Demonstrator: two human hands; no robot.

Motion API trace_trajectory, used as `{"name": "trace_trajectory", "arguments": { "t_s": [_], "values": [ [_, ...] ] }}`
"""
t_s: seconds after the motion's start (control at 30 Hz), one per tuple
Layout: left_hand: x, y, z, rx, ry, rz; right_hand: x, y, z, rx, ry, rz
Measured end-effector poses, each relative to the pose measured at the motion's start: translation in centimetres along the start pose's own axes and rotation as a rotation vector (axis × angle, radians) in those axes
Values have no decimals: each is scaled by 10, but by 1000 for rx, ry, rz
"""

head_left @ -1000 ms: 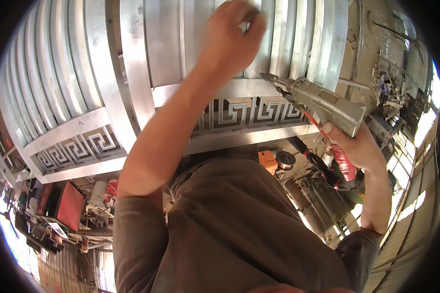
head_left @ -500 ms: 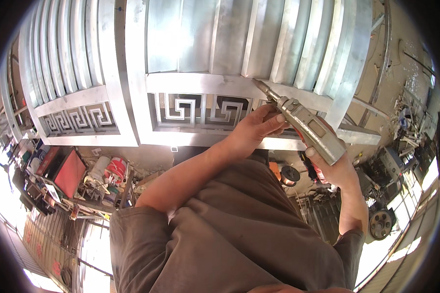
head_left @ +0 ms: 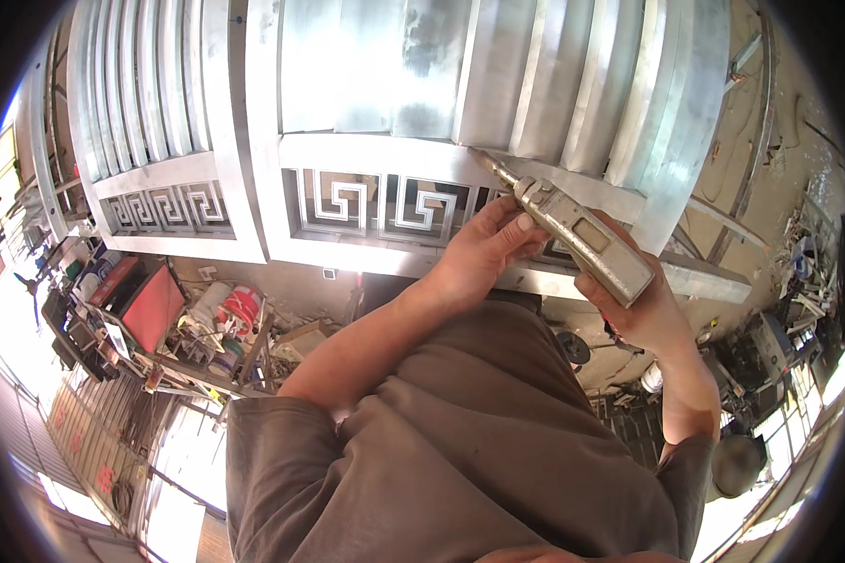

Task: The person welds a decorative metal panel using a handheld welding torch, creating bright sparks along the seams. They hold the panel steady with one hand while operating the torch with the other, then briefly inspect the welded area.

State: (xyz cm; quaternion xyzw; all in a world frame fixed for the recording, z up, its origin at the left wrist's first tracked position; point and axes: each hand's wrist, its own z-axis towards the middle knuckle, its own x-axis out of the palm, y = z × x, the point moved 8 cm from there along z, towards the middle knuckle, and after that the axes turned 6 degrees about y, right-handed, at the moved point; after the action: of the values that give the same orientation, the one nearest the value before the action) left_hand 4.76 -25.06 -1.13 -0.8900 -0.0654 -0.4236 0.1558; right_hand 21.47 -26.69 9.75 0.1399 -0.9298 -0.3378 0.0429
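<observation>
A silvery metal welding gun (head_left: 587, 242), boxy with a slim nozzle, slants up and left. Wrapped around its rear body is my right hand (head_left: 637, 314), closed. My left hand (head_left: 486, 249) is closed at the front of the gun, thumb and fingers curled just beneath the nozzle; their exact hold is partly hidden. The nozzle tip is at the seam between the crossbar (head_left: 376, 150) and the vertical slats (head_left: 493, 84) of a shiny metal gate panel. I cannot tell whether it touches. Below that crossbar sits a row of square spiral fretwork (head_left: 422, 202).
A second slatted panel (head_left: 174, 174) with similar fretwork stands at the left. Behind it are a red box-shaped thing (head_left: 150, 310) and a cluttered bench with a red-and-white bucket (head_left: 241, 308). A dark spool (head_left: 573, 349) lies below my hands. Metal bars (head_left: 732, 225) extend at the right.
The nozzle tip has shifted slightly left along the seam, with both hands keeping hold of the welding gun. The whole view has also shifted a little.
</observation>
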Motion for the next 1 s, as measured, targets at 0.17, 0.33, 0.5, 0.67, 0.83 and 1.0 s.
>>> {"name": "trace_trajectory", "arguments": {
  "t_s": [0.17, 0.33, 0.5, 0.67, 0.83, 1.0],
  "values": [
    [0, -2, -1, 22, -29, 7, 1, 7, 5, -191, -33, -34],
    [6, -1, 4, 44, -10, 68, 3, 0, -4, -216, -57, -111],
    [35, -34, 11, 80, 88, 420, -9, 1, -36, -257, -195, -280],
    [49, -180, 48, 669, -188, 1780, -45, -9, -91, -8, -320, -249],
    [73, -193, 135, 820, 191, 2400, -65, 25, -145, 91, -582, 109],
    [66, -181, 167, 494, 229, 2641, -85, 49, -162, 298, -648, 96]
  ]
}}
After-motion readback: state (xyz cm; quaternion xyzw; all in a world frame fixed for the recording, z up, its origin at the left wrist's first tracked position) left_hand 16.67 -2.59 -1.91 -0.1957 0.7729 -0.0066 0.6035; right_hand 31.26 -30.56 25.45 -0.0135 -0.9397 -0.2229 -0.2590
